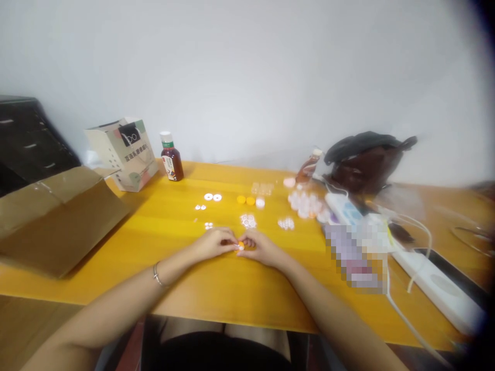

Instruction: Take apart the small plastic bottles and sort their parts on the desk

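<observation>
Yellow wooden counter (174, 226), both hands meet at its middle, near the front edge. Left hand (212, 243) and right hand (263, 249) sit fingertip to fingertip. The fingers (229, 241) of both are pinched together on a small orange round plastic piece (241, 246) with a white bit at it (too small to tell how the two join). The piece sits between the two hands, low at the counter; touching it or not, can't tell. Thin silver metal bracelet (157, 274) on the left wrist.

Behind the hands, apart from them:
- two flat white plastic rings (212, 197)
- two small orange round caps (246, 200), side by side
- a cluster of tiny clear-white parts (248, 221)

Right of those, a heap of white and pink plastic caps (307, 204).

Back left: dark brown drink bottle with white cap (172, 162), upright, just beside a printed paper gift bag (126, 153). Open brown cardboard box (58, 221) at the left edge. Far right: long white power strip (435, 283), cables over it.
</observation>
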### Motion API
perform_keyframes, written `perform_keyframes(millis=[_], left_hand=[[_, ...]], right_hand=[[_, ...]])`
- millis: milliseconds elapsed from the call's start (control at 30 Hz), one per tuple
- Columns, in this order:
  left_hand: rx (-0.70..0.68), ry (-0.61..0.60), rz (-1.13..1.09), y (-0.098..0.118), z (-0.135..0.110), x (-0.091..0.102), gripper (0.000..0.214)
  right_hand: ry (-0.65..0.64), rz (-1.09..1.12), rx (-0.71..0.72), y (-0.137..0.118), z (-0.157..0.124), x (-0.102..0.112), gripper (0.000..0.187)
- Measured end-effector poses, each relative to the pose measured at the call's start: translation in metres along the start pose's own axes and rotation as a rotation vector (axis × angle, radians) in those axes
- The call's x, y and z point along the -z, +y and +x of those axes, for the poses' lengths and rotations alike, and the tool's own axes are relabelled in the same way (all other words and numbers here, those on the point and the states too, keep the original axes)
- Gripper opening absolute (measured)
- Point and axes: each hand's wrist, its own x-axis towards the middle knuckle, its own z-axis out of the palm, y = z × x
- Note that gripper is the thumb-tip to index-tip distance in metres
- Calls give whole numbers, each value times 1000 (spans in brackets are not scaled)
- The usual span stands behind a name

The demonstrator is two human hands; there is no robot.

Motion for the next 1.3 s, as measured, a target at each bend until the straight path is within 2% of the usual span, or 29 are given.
perform_keyframes(millis=[233,700,967,1067,1200,1300], left_hand=[[124,-21,141,0,9,-4,18],[-79,-79,629,18,2,-9,22],[-114,15,580,11,-4,-18,20],[-88,77,508,2,-4,-4,18],[30,167,501,-13,-8,36,17],[109,132,513,-25,-13,62,14]], right_hand=[[11,6,3,-3,0,0,21],[-22,-13,22,-3,-1,2,18],[-15,-13,32,-1,-1,1,19],[-3,-10,13,-2,-2,1,22],[12,-3,-7,-3,-3,1,26],[4,3,-11,-4,-3,2,28]])
